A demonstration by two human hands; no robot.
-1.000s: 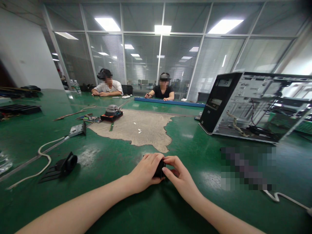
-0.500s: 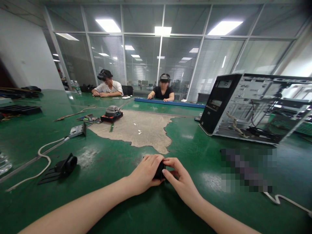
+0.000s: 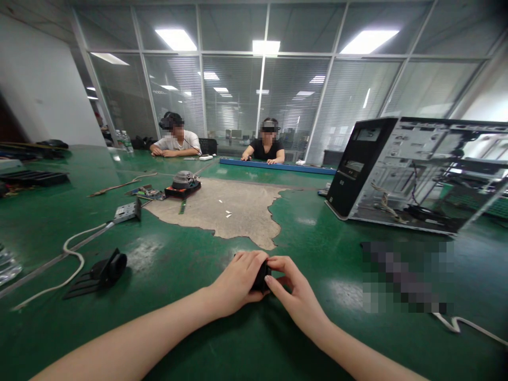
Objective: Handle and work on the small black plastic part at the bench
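Note:
A small black part (image 3: 260, 277) is held between my two hands just above the green table (image 3: 222, 349), and most of it is hidden by fingers, so its kind does not show. My left hand (image 3: 242, 278) is closed over its top and left side, palm down. From the other side, my right hand (image 3: 290, 283) pinches its right edge between thumb and fingertips. To the left lies a black plastic piece (image 3: 103, 271) with a round opening and long flat prongs.
An opened black computer tower (image 3: 357, 169) stands at the right, near a blurred-out strip (image 3: 405, 275) with a white cable. A heatsink fan (image 3: 183, 182), a metal bracket (image 3: 127, 210) and a pale cable (image 3: 77, 254) lie left. Two people sit beyond a blue bar (image 3: 278, 165).
Both hands keep almost the same grip on the black part. The view has shifted very slightly, so the surroundings sit a few pixels over.

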